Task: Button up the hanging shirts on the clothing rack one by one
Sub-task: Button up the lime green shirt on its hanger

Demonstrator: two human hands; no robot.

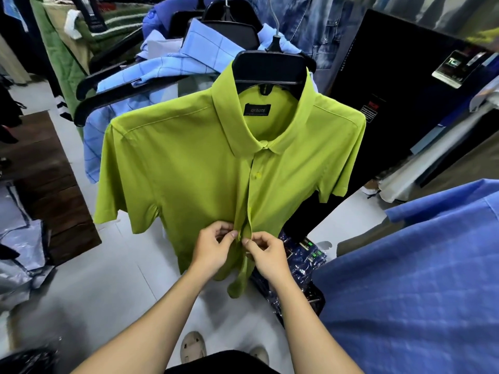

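Observation:
A lime-green short-sleeved shirt (pixel 189 168) hangs facing me on a black hanger (pixel 272 68). Its collar button (pixel 263 143) is fastened, and a second button (pixel 258 175) shows on the placket just below. Lower down the two front edges gape slightly. My left hand (pixel 213 247) pinches the left front edge at waist height. My right hand (pixel 266 252) pinches the right edge of the placket right beside it. The fingertips of both hands nearly touch, and they hide the button between them.
Light-blue checked shirts (pixel 162 68) hang behind on black hangers. A darker blue shirt (pixel 418 279) fills the lower right. A black panel (pixel 405 90) stands at the right. Plastic-wrapped packs (pixel 302 255) lie on the pale tiled floor (pixel 108 279); a dark wooden platform (pixel 48 184) is left.

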